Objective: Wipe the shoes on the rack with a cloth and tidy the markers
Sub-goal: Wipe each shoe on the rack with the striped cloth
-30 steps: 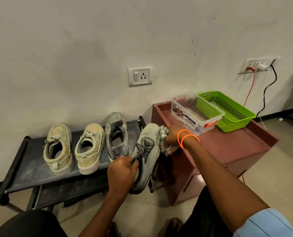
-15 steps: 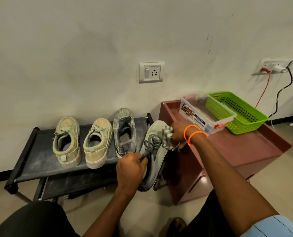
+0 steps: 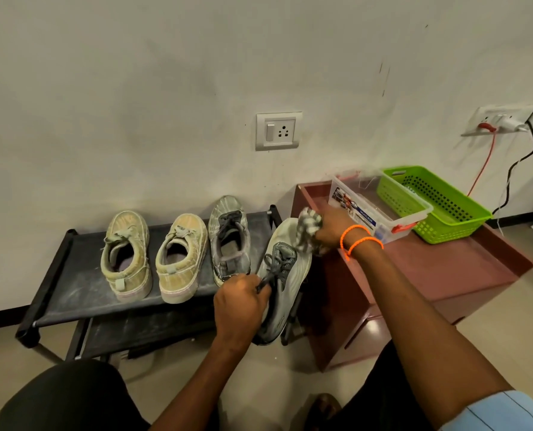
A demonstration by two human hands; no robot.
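My left hand (image 3: 240, 301) grips the heel end of a grey sneaker (image 3: 285, 275) and holds it tilted off the right end of the black shoe rack (image 3: 72, 287). A checked cloth (image 3: 308, 231) is bunched in my right hand (image 3: 332, 230), pressed against the sneaker's toe. Its grey partner (image 3: 229, 241) and two beige canvas shoes (image 3: 126, 256) (image 3: 181, 256) stand side by side on the rack's top shelf. No markers are visible.
A maroon cabinet (image 3: 445, 272) stands right of the rack. It carries a clear plastic box (image 3: 380, 213) and a green basket (image 3: 436, 203). Wall sockets (image 3: 278, 131) with red and black cables (image 3: 484, 163) hang behind. My knees fill the bottom of the view.
My right hand has slid the cloth up along the sneaker toward its toe. The left hand keeps the same hold on the shoe.
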